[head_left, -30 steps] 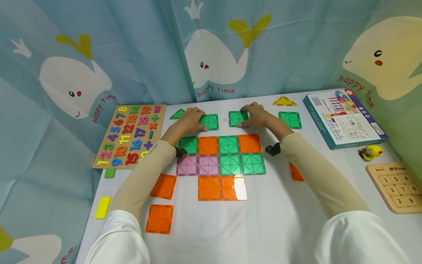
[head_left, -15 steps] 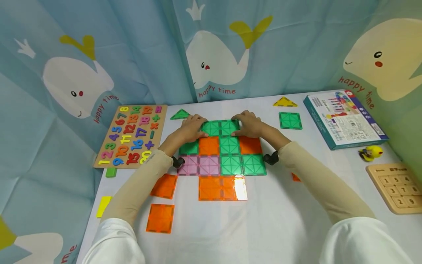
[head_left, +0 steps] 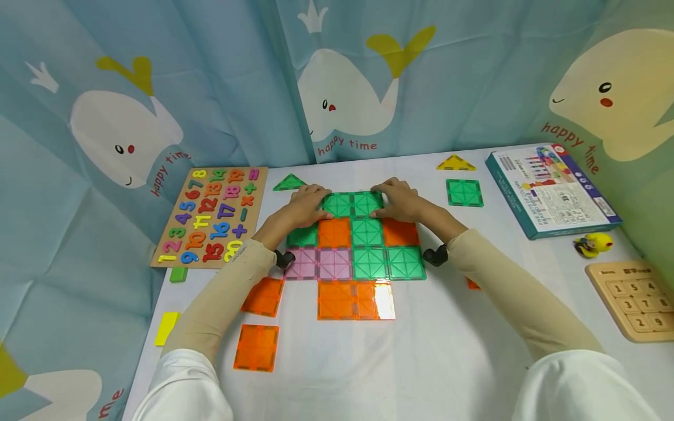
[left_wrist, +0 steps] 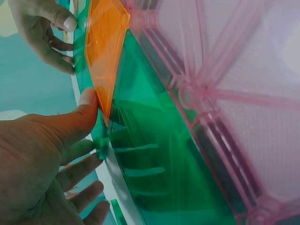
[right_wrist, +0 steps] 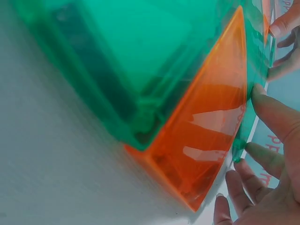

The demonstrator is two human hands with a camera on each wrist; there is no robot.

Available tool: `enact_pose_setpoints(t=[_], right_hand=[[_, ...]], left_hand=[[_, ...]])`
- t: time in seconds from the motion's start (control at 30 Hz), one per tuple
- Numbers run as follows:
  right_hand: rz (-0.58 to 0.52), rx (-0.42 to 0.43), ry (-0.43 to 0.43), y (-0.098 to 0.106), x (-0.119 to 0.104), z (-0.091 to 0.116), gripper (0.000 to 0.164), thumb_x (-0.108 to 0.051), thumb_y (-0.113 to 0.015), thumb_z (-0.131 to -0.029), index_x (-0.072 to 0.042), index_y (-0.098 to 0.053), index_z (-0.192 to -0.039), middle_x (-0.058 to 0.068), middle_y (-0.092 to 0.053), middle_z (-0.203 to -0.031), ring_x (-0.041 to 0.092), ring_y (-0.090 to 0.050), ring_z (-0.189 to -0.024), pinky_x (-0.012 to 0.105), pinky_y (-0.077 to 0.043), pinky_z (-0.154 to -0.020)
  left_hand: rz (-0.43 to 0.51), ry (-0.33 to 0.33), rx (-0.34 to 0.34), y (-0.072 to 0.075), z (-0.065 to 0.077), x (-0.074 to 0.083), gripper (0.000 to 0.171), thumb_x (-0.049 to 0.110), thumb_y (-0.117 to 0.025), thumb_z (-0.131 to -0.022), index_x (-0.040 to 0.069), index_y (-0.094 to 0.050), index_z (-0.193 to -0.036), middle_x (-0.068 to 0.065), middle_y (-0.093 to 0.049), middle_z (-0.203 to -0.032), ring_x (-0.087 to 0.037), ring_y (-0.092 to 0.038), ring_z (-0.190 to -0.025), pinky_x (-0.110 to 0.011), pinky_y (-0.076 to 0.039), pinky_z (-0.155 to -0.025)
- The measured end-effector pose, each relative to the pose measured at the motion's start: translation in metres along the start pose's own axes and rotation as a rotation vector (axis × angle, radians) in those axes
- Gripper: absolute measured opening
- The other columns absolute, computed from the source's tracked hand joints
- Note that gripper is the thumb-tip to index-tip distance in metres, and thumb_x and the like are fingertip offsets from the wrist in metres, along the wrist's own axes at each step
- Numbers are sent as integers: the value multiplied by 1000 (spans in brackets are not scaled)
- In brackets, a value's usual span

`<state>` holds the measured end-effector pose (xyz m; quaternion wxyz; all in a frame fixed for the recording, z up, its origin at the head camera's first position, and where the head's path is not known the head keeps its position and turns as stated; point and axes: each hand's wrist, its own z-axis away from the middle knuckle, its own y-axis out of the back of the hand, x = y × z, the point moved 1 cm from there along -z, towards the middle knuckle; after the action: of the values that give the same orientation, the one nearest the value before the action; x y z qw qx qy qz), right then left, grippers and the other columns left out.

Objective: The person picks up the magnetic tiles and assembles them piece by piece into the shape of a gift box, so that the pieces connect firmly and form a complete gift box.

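Two green square magnetic tiles lie side by side as the back row of a flat block of tiles. My left hand (head_left: 304,207) pinches the left green tile (head_left: 337,204) by its outer side, thumb at the near corner and index finger at the far one. From the other side, my right hand (head_left: 401,201) holds the right green tile (head_left: 368,203) likewise. In front lie an orange tile (head_left: 334,233), a green tile (head_left: 366,232) and partly covered tiles at both ends. Both wrist views show a thumb (left_wrist: 88,105) and fingertips (right_wrist: 246,146) at the tile edges.
Pink tiles (head_left: 335,264), green tiles (head_left: 405,263) and orange tiles (head_left: 336,300) fill the nearer rows. Loose orange (head_left: 256,348), green (head_left: 465,193) and triangular tiles (head_left: 456,163) lie around. A number board (head_left: 207,216) stands left; a box (head_left: 553,190), duck toy (head_left: 593,244) and wooden puzzle (head_left: 632,298) lie right.
Both hands have brought the two green tiles together and nearer, against the row in front. Over the last half second they have hardly moved.
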<state>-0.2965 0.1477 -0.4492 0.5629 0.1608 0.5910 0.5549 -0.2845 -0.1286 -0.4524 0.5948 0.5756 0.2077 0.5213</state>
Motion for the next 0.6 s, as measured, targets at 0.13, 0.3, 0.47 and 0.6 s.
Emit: enact_pose_setpoints(t=[0.13,0.3,0.47,0.6], right_hand=[[-16,8,6,-1,-1,1,73,-37,-77,-98,-5,-48,-156,29,-36,-156,49,-36,-136,67,-35,-108],[-27,11,7,-3,0,0,72,-36,-77,-98,-6,-48,-156,28,-36,-156,48,-35,-137,68,-34,-109],[-32,19,14,-4,-1,-1,72,-36,-77,-98,-6,-48,-156,28,-36,-157,49,-35,-138,68,-33,-110],[-36,17,23,-4,-3,-1,72,-36,-77,-98,-6,-47,-156,29,-35,-158,50,-34,-138,68,-33,-110]], left_hand=[[3,3,-13,1,1,-1,72,38,-64,-106,10,-35,-165,-16,-36,-166,-40,-29,-152,-57,-27,-123],[-4,2,-34,3,1,-3,76,40,-66,-104,10,-34,-166,-15,-34,-168,-40,-27,-153,-58,-25,-124],[-10,2,-30,4,0,-5,77,44,-68,-102,9,-37,-164,-15,-35,-167,-40,-25,-155,-59,-23,-125],[-25,4,-13,4,0,-5,78,46,-70,-101,8,-40,-162,-16,-36,-167,-39,-25,-155,-59,-23,-126]])
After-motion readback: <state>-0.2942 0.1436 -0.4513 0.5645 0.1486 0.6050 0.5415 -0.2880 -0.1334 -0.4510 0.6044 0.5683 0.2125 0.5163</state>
